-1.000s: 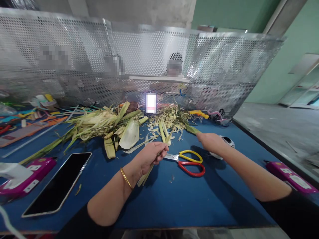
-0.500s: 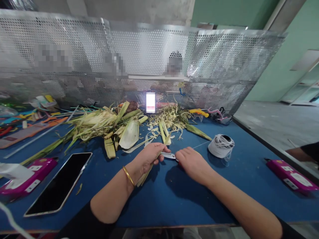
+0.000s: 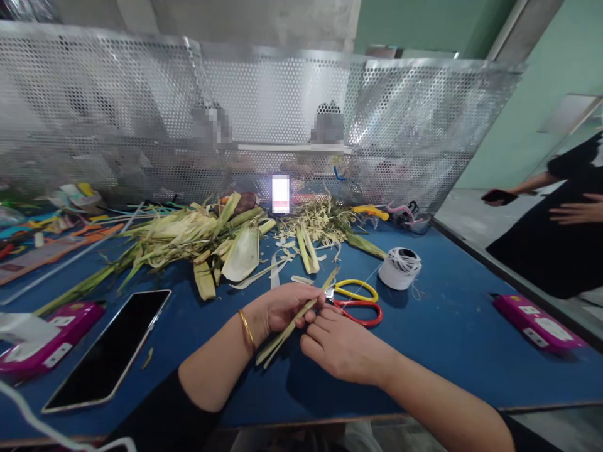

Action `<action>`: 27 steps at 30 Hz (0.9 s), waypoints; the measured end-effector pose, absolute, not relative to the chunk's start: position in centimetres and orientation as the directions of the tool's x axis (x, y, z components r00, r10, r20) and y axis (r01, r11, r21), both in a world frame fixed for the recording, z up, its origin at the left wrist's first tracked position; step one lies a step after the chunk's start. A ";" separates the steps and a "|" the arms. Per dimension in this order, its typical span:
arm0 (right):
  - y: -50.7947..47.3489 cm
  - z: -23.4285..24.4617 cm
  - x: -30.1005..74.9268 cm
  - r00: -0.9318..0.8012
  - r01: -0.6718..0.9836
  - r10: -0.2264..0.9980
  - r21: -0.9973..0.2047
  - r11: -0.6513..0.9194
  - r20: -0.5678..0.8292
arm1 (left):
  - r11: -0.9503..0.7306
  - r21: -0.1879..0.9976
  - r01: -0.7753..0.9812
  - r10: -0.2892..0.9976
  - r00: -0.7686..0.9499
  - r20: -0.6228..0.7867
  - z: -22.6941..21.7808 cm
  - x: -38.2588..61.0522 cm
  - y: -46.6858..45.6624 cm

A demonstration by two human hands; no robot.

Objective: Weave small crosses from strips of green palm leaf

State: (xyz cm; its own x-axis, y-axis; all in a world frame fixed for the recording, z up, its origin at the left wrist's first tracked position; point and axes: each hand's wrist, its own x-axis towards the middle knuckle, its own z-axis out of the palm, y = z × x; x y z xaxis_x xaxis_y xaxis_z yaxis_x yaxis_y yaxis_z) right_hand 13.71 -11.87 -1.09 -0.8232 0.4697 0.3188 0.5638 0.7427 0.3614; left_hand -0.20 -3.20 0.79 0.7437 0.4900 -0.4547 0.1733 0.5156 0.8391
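My left hand (image 3: pixel 293 306), with a gold bangle at the wrist, is closed around a thin bundle of dry, pale green husk strips (image 3: pixel 277 344). The bundle slants from the upper right down to the lower left. Against its fingertips, my right hand (image 3: pixel 336 345) has its fingers curled together; what they pinch, if anything, is hidden. Just beyond the right knuckles are scissors (image 3: pixel 360 304) with one yellow and one red handle loop, their blades mostly covered by my hands. A fine white thread runs from the spool (image 3: pixel 399 270) at the right towards the scissors and hands.
A heap of husks (image 3: pixel 183 235) and shredded scraps (image 3: pixel 325 223) lies at the back before a perforated metal screen (image 3: pixel 282 88). A phone (image 3: pixel 110 348) and purple power strip (image 3: pixel 56 336) are at left; another purple strip (image 3: pixel 537 323) is at right. A person (image 3: pixel 560 207) stands beyond the table's right edge.
My right hand has let go of the scissors, which now lie beyond it, and has moved closer in below my left fingertips. A person has come into view at the right.
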 end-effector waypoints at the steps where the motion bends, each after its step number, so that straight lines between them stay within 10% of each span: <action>1: -12.0 -1.0 13.7 -0.833 0.549 0.451 0.375 0.747 0.321 | 0.526 0.833 0.173 0.473 0.754 -0.456 0.7 -0.2 -3.2; 12: -12.8 0.3 15.0 -0.828 0.542 0.412 0.355 0.762 0.381 | 0.513 0.854 0.087 0.615 0.657 -0.436 1.2 -0.1 -3.2; 16: -10.8 2.8 20.1 -0.140 0.985 0.690 0.168 0.028 0.710 | 0.393 0.917 0.063 0.740 0.571 -0.356 1.6 -0.5 -2.7; 20: -8.3 4.1 24.7 0.348 0.900 0.834 0.098 -0.425 0.428 | 0.355 0.932 0.066 0.763 0.555 -0.330 1.7 -0.8 -2.5; 27: -6.8 4.2 30.4 0.247 0.965 0.960 0.055 -0.256 0.129 | 0.335 0.941 0.050 0.801 0.511 -0.312 2.4 -0.9 -2.4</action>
